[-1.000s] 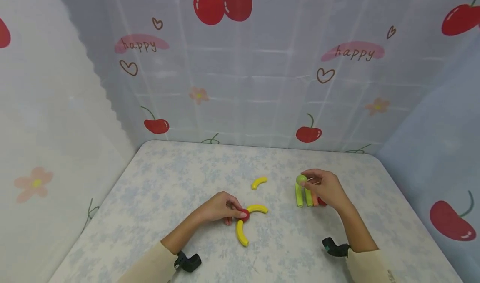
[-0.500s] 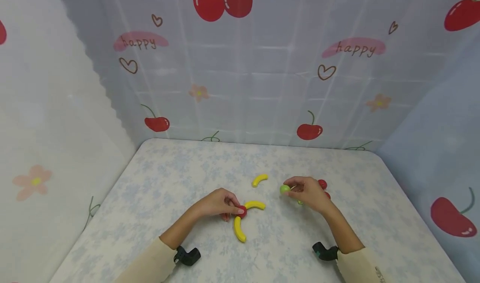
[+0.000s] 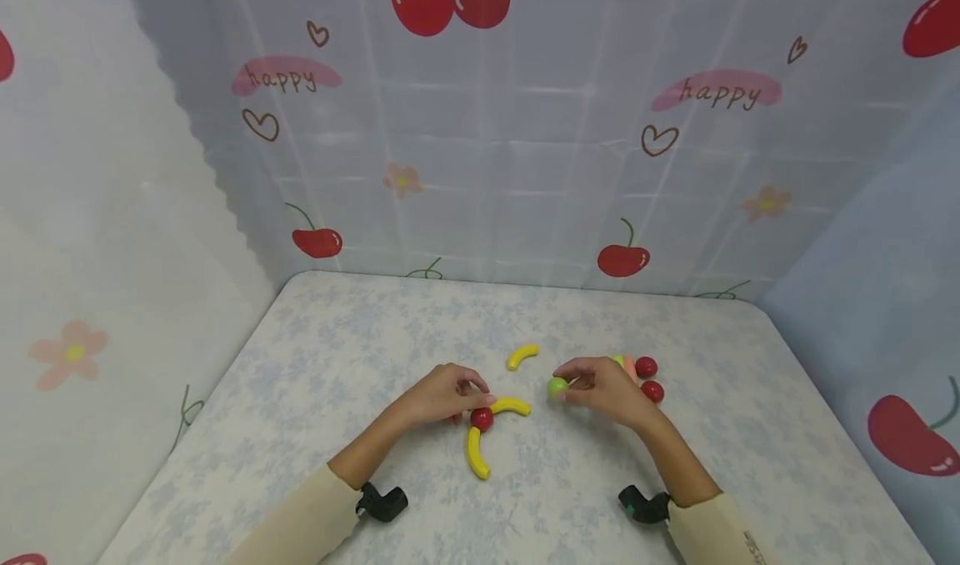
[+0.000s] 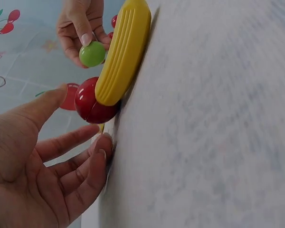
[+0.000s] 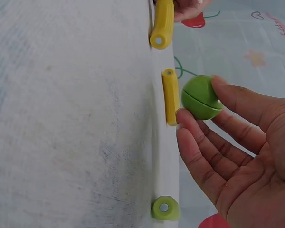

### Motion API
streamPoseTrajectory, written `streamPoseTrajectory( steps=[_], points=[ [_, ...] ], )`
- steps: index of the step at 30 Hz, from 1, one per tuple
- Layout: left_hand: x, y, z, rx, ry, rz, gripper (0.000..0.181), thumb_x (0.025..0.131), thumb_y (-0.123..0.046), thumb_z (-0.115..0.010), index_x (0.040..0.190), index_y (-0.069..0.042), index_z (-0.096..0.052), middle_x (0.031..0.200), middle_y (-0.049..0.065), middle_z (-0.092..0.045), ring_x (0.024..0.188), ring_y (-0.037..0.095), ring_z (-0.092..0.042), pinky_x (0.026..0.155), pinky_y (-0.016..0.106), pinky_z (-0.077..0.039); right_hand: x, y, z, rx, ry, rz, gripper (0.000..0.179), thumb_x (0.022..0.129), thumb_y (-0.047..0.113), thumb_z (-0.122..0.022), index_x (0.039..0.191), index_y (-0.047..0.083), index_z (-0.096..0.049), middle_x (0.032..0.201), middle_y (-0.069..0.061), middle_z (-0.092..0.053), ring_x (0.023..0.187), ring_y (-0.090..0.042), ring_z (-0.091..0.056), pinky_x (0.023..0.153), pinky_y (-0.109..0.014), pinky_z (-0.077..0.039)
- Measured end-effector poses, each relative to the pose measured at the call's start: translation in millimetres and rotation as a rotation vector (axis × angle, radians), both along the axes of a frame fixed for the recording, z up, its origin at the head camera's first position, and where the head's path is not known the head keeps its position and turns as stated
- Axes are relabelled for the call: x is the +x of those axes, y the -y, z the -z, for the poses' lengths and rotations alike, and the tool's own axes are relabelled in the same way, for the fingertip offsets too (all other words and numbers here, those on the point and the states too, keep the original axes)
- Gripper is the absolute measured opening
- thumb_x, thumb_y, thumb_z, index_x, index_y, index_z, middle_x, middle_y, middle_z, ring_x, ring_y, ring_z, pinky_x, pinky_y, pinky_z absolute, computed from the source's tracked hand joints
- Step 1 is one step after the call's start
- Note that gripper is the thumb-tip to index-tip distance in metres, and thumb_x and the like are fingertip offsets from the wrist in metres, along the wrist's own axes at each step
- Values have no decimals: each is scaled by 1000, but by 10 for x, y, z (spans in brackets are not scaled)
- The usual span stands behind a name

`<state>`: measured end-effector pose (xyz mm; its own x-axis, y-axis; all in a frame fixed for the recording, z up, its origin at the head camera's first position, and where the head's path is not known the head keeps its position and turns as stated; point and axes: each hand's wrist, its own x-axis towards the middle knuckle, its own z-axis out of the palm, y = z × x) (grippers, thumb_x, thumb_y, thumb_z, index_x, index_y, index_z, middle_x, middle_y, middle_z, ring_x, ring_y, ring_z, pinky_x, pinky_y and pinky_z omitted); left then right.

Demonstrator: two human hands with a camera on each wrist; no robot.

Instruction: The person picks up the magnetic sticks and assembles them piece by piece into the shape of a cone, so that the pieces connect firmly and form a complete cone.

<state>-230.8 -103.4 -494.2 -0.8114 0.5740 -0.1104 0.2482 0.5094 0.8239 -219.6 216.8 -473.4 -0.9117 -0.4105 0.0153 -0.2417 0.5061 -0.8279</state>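
My right hand [image 3: 603, 386] pinches a light green ball [image 3: 557, 387] between thumb and fingers, just above the table. In the right wrist view a seam runs round this ball. Left of it, a red ball [image 3: 482, 419] joins two curved yellow rods [image 3: 512, 406], one pointing right and the other [image 3: 476, 454] toward the front. Beside that red ball is my left hand [image 3: 442, 394]. Its thumb and fingers stand apart from the ball in the left wrist view, holding nothing.
A third curved yellow rod [image 3: 522, 357] lies alone farther back. Behind my right hand are two red balls [image 3: 652, 392], an orange rod [image 3: 630, 368] and a partly hidden green rod [image 3: 618, 360]. Patterned curtains [image 3: 480, 165] hang round the table [image 3: 375, 323].
My right hand has carried the green ball leftward and toward the front, away from the green rods. My left hand has let go of the red ball joining the yellow rods.
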Motion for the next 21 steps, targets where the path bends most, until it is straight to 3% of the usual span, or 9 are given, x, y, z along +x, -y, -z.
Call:
streamPoseTrajectory(
  steps=[5, 11, 16, 21],
  points=[
    [-19, -177, -35, -86, -99, 17, 27, 94, -38, -74, 105, -14, -77, 69, -6, -64, 55, 10, -55, 52, 23, -44, 5, 69, 16, 18, 42, -13, 27, 88, 12, -81, 112, 3, -73, 106, -7, -73, 88, -21, -69, 71, -25, -57],
    [-10, -274, -22, -204, -155, -60, 15, 91, -36, -77, 91, -21, -78, 66, -10, -61, 55, 8, -52, 50, 23, -40, 19, 145, 67, 3, 58, -46, 25, 88, 10, -81, 111, 4, -74, 106, -7, -73, 86, -20, -69, 73, -25, -57],
    [-10, -271, -19, -178, -130, -89, 16, 90, -35, -77, 88, -19, -77, 70, -10, -64, 60, 9, -56, 52, 25, -44, 46, 182, 71, -11, 46, -73, 24, 88, 9, -81, 109, 3, -73, 104, -8, -72, 84, -19, -68, 71, -25, -57],
    [-2, -223, 8, -82, -37, -113, 17, 92, -33, -76, 89, -17, -75, 74, -5, -66, 57, 11, -57, 48, 27, -50, 65, 215, 73, -24, 50, -108, 24, 88, 9, -80, 110, 0, -72, 101, -10, -73, 83, -20, -67, 69, -25, -55]
  ],
)
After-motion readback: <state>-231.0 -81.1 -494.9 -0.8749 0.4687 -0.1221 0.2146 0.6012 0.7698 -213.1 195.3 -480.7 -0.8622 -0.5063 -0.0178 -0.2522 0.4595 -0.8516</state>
